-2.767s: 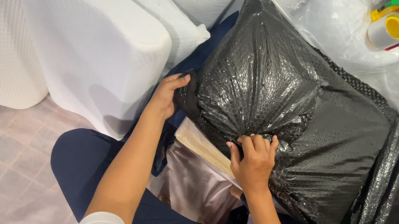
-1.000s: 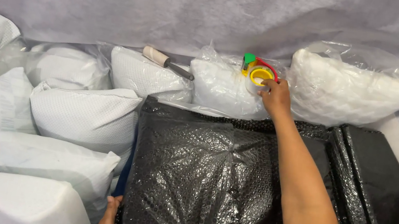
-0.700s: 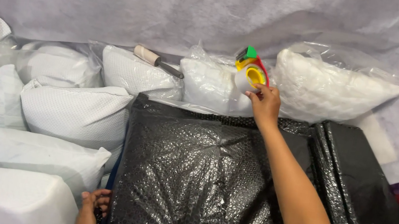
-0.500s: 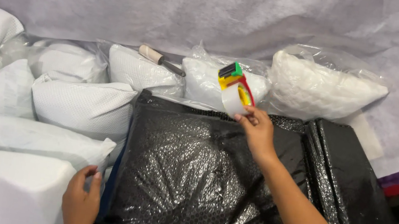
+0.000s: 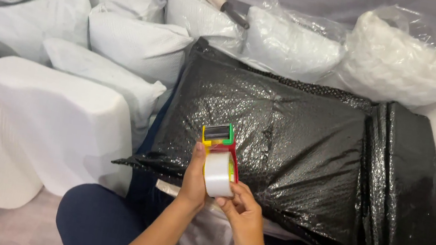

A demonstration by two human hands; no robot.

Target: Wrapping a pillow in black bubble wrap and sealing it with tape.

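A tape dispenser (image 5: 218, 157), yellow, red and green with a roll of clear tape, is held up over the near edge of a black bubble-wrap bag (image 5: 283, 150). My left hand (image 5: 194, 180) grips the dispenser from the left side. My right hand (image 5: 241, 213) touches the tape roll from below with its fingertips. The stuffed black bag lies flat in front of me, its open end toward my lap, where a pale pillow end (image 5: 205, 237) sticks out.
White pillows (image 5: 55, 120) are piled on the left and plastic-wrapped ones (image 5: 408, 65) along the back. A tool with a wooden handle (image 5: 225, 6) lies on the back pillows. More black bags (image 5: 421, 201) stand stacked at the right. My dark-trousered knee (image 5: 96, 226) is below.
My right hand reached to the back pillows, picked up the tape dispenser and carried it to the bag's near edge. My left hand left the bag and took hold of the dispenser.
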